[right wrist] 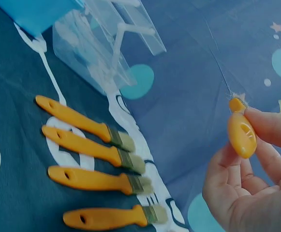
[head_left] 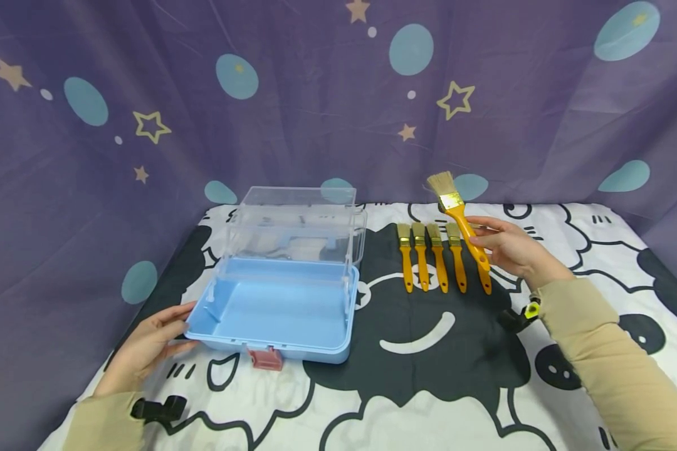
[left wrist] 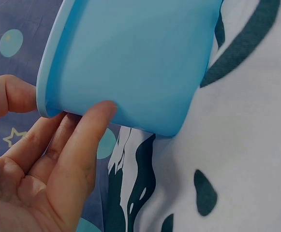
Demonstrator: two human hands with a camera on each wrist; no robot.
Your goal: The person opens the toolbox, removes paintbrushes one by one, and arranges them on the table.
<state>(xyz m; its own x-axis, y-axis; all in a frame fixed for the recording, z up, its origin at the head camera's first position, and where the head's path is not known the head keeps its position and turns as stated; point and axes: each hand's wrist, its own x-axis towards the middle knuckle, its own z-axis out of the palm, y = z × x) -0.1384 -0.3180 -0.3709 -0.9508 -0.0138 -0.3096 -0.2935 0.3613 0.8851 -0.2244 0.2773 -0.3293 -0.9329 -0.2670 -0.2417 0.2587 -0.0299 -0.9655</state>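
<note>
My right hand [head_left: 513,250] pinches a paintbrush [head_left: 461,216] by its yellow handle, held above the table with the pale bristles up and tilted left. In the right wrist view the handle's end [right wrist: 242,136] faces the camera between thumb and fingers. Several similar paintbrushes [head_left: 420,263] lie in a row beneath and to the left, bristles away from me. A light blue plastic box [head_left: 282,313] with its clear lid [head_left: 293,219] raised stands left of them. My left hand [head_left: 152,341] grips its near left corner, with the thumb [left wrist: 99,118] against the outer wall.
A red latch [head_left: 266,359] hangs on the box's front side. The tabletop is covered by a black-and-white cartoon cloth [head_left: 417,413]. Behind it hangs a purple curtain [head_left: 327,125] with stars and blue spots.
</note>
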